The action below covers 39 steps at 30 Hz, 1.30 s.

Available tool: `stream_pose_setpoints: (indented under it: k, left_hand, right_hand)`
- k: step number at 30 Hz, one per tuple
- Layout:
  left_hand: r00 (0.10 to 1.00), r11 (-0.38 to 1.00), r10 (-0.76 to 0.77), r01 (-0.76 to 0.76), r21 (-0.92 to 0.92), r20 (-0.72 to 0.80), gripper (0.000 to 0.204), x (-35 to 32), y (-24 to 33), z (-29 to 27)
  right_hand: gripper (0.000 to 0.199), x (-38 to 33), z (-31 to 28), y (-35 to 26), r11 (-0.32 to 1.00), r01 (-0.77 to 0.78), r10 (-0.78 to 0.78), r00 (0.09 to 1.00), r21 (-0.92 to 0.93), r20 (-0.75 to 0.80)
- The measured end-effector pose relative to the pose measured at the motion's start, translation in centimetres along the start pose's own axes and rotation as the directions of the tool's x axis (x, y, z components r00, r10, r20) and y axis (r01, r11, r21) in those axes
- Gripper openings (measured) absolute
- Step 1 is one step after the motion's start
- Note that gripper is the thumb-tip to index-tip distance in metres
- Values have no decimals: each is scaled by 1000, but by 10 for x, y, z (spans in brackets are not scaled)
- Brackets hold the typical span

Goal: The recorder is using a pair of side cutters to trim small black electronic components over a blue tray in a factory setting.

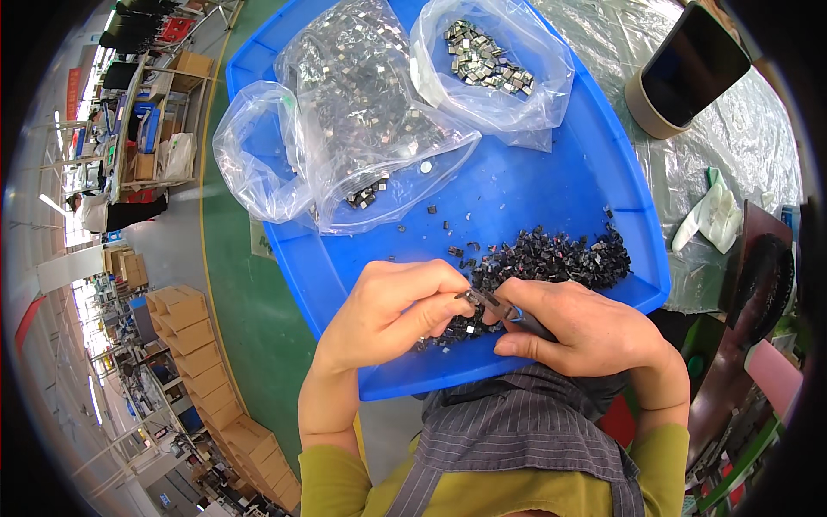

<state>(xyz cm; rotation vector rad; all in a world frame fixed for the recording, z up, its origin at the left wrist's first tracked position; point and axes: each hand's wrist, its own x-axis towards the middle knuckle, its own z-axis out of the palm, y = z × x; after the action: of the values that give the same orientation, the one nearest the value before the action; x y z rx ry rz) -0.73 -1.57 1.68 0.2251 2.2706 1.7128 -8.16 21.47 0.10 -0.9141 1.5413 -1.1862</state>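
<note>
My right hand [577,327] is closed round a pair of pliers [510,312] with dark handles, their jaws pointing left. In my left hand [392,310], thumb and forefinger pinch a small black part [468,297] right at the jaw tips. Its exact shape is too small to make out. Both hands are over the near side of a blue plastic tray [551,185]. A heap of small black pieces [560,258] lies in the tray beyond my hands, and some show beneath them.
Inside the tray's far side lie a clear bag of small metal-and-black parts [357,77], an open bag of shiny metal parts [487,60] and another clear bag [258,155]. A phone [698,65] leans in a round holder at right, near a white glove [713,215]. Cardboard boxes [202,362] stand left.
</note>
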Motion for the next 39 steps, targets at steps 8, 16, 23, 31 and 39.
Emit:
stream_pose_setpoints:
  k: [8,16,23,31,39]
  left_hand:
    - [908,865,371,-262,428,-194,17,2,-6,16]
    - [773,650,605,-342,678,-191,25,4,-9,22]
    - [707,565,665,-262,783,-243,29,-3,-3,28]
    - [750,794,531,-277,542,-395,28,-9,-10,38]
    - [729,719,606,-332,610,-318,35,-6,-16,37]
  right_hand:
    - [28,0,1,-3,998,38,-35,996,42,-78]
    - [25,0,1,-10,996,-31,39,996,86,-86]
    - [22,-1,5,-8,989,-27,63,967,147,-245]
    - [28,-2,3,-2,995,-24,40,985,95,-169]
    - [31,-3,4,4,995,71,-57,980,65,-190]
